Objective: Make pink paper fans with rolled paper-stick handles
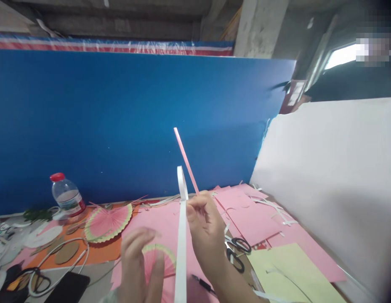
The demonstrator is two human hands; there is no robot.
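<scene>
My right hand is raised in the middle, thumb and fingers pinched on a thin pink strip that points up and to the left. At the same fingertips is a white strip, its upper end curled into a narrow loop and its long part hanging down out of view. My left hand, blurred by motion, is lower left of the strip with its fingers apart and nothing in them. Behind it, a pleated pink paper fan with a yellow-green edge lies on pink paper.
At the left are a bottle, another pleated fan, a white cable and a phone. Scissors, a pen and yellow paper lie right. A blue panel stands behind.
</scene>
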